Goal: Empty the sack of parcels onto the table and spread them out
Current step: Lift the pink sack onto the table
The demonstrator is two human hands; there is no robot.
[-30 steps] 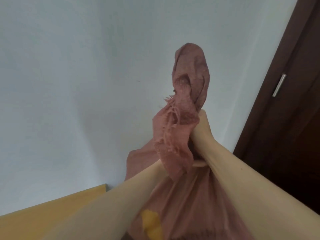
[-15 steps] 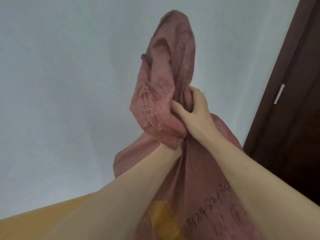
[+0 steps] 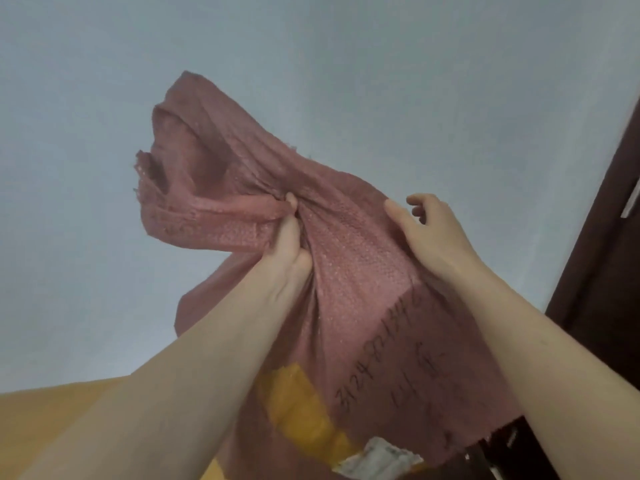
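Note:
A pink-red woven sack (image 3: 349,285) hangs raised in front of me, with black handwriting, a yellow tape patch (image 3: 301,407) and a white label (image 3: 377,459) low on its side. My left hand (image 3: 289,244) grips a bunch of its fabric near the middle, thumb dug into the fold. My right hand (image 3: 429,230) is at the sack's right edge with its fingers loosely spread and nothing held in them. The sack's floppy end leans up and to the left. No parcel shows clearly; dark shapes (image 3: 502,445) peek out under the sack's lower right edge.
The yellow table (image 3: 52,414) shows at the bottom left, beneath my left forearm. A pale wall fills the background. A dark brown door (image 3: 602,271) with a metal handle stands at the right edge.
My right hand has let go of the sack's gathered neck and moved to the right. The neck has loosened and spread, and its end now flops to the left.

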